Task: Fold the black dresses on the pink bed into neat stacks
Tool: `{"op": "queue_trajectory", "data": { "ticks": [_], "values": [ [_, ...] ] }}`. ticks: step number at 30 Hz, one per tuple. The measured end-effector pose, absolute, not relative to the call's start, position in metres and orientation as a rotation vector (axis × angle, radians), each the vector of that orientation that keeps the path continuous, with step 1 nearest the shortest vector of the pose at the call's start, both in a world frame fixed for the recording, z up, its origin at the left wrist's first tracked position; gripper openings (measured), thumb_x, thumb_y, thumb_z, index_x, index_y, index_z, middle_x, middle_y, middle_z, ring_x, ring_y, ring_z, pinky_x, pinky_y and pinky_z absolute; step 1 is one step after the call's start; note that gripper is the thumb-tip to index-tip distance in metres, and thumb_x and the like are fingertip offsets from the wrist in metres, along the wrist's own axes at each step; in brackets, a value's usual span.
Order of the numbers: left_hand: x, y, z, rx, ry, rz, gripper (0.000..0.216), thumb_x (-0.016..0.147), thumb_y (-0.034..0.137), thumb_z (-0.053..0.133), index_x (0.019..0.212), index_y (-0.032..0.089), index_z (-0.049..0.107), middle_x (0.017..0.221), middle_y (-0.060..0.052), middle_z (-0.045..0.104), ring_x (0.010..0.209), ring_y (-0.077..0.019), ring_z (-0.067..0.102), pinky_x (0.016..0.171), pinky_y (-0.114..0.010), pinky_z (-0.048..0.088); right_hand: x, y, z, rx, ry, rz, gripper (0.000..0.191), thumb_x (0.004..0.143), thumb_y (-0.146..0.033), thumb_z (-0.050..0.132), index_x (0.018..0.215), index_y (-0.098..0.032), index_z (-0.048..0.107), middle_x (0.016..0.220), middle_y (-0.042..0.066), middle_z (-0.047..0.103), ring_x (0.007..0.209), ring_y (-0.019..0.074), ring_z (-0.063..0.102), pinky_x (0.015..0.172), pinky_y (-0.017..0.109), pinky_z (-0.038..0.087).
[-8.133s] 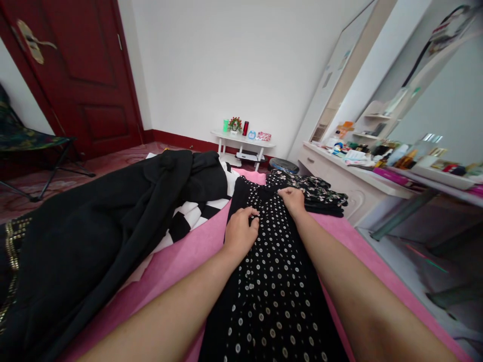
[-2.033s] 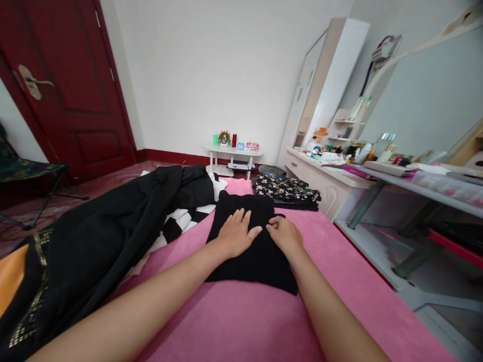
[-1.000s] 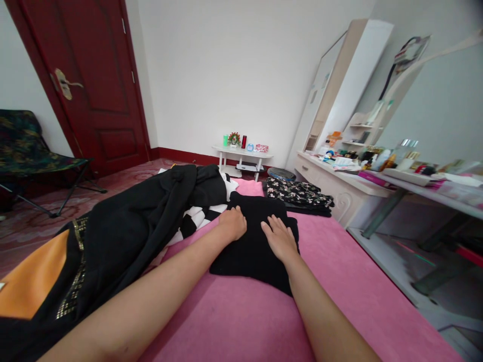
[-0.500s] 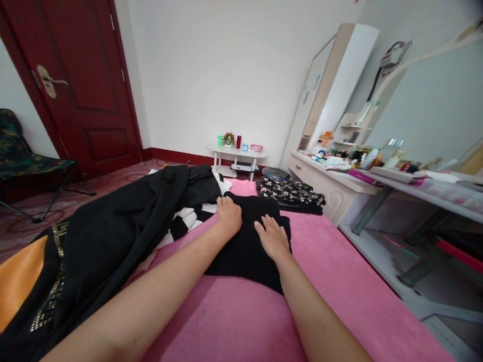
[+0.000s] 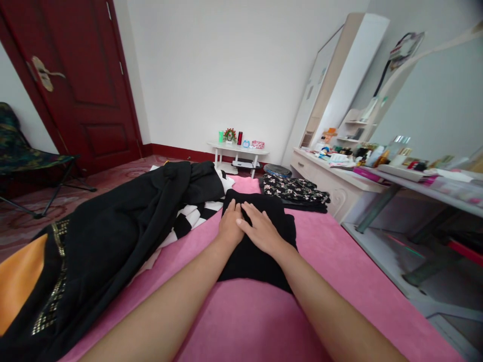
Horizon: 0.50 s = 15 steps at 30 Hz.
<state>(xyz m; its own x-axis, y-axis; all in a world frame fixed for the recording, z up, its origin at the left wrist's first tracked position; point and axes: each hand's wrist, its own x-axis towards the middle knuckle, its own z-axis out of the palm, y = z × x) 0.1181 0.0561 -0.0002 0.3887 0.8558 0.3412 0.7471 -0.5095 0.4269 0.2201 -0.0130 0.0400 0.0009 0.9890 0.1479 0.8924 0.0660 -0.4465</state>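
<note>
A folded black garment lies on the pink bedcover in front of me. My left hand rests on its left part, fingers stretched forward. Beside it, my right hand lies flat on the same cloth, its thumb touching the left hand. Both hands are open and press on the garment from above, grasping nothing. To the left, a heap of loose black clothing spreads over the bed, with gold studs and an orange part at its near end. Black-and-white checked cloth shows from under the heap.
Beyond the black garment, a folded floral garment lies on darker folded cloth. A dressing table crowded with bottles stands along the right. A small white table is at the far wall. At left are a camouflage folding chair and a red door.
My right hand has slid left across the black garment and now meets my left hand. The left hand's fingers look straighter. The view has shifted slightly.
</note>
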Motion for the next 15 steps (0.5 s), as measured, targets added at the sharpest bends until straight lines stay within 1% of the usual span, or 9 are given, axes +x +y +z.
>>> {"op": "queue_trajectory", "data": {
  "ticks": [2, 4, 7, 11, 15],
  "values": [
    [0.118, 0.058, -0.002, 2.438, 1.401, 0.772, 0.046, 0.092, 0.019, 0.029, 0.135, 0.008, 0.043, 0.147, -0.015, 0.034, 0.135, -0.0222, 0.032, 0.110, -0.037, 0.030, 0.232, 0.006, 0.037, -1.869, -2.065, 0.421, 0.064, 0.092, -0.055, 0.022, 0.147, -0.023, 0.020, 0.154, 0.003, 0.017, 0.142, 0.0191, 0.010, 0.113, 0.048, 0.005],
    [0.118, 0.060, -0.003, 2.451, 1.405, 0.708, 0.048, 0.093, 0.023, 0.028, 0.136, 0.007, 0.041, 0.147, -0.015, 0.034, 0.136, -0.0236, 0.031, 0.112, -0.040, 0.025, 0.253, 0.026, 0.030, -2.010, -2.057, 0.473, 0.067, 0.091, -0.060, 0.016, 0.148, -0.024, 0.018, 0.155, 0.001, 0.009, 0.143, 0.0199, 0.005, 0.113, 0.049, 0.004],
    [0.118, 0.063, -0.002, 2.453, 1.420, 0.611, 0.054, 0.094, 0.033, 0.026, 0.139, 0.007, 0.038, 0.149, -0.013, 0.030, 0.138, -0.0255, 0.026, 0.113, -0.044, 0.021, 0.283, 0.049, 0.019, -2.200, -1.983, 0.369, 0.067, 0.091, -0.060, 0.014, 0.148, -0.025, 0.013, 0.156, -0.001, 0.001, 0.143, 0.0188, 0.001, 0.113, 0.048, 0.003],
    [0.116, 0.062, 0.002, 2.435, 1.425, 0.519, 0.059, 0.094, 0.043, 0.021, 0.143, 0.012, 0.031, 0.153, -0.008, 0.021, 0.140, -0.0247, 0.019, 0.113, -0.046, 0.018, 0.296, 0.054, 0.010, -2.321, -1.887, 0.209, 0.068, 0.091, -0.061, 0.010, 0.149, -0.026, 0.011, 0.156, -0.002, 0.001, 0.143, 0.0188, -0.003, 0.112, 0.049, 0.005],
    [0.113, 0.062, 0.002, 2.459, 1.383, 0.447, 0.063, 0.094, 0.048, 0.017, 0.146, 0.013, 0.026, 0.154, -0.008, 0.016, 0.142, -0.0243, 0.013, 0.114, -0.046, 0.014, 0.294, 0.039, 0.007, -2.433, -1.762, 0.165, 0.072, 0.089, -0.063, 0.008, 0.148, -0.022, 0.016, 0.156, 0.003, 0.003, 0.143, 0.0217, 0.000, 0.112, 0.049, 0.006]
  ]
}}
